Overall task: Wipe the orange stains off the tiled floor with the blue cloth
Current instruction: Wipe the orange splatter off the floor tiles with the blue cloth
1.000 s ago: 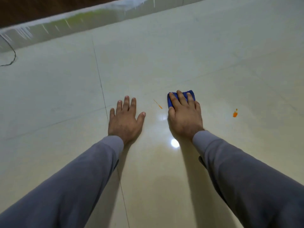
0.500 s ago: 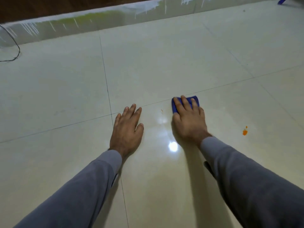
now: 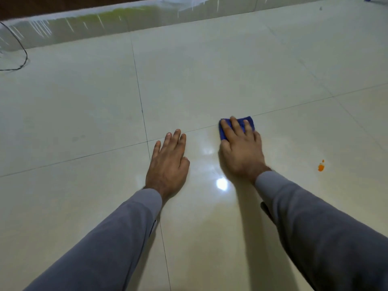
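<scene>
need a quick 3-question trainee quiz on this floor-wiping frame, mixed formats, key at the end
1. True or false: the left hand holds the blue cloth.
2. Multiple choice: where is the remaining orange stain relative to the right hand? A) under it B) on its right, apart from it C) between the two hands
3. Fill in: the left hand rests flat on the ____.

Key:
1. False. The right hand presses the cloth with straight fingers; the left lies bare on the floor.
2. B
3. tiled floor
</scene>
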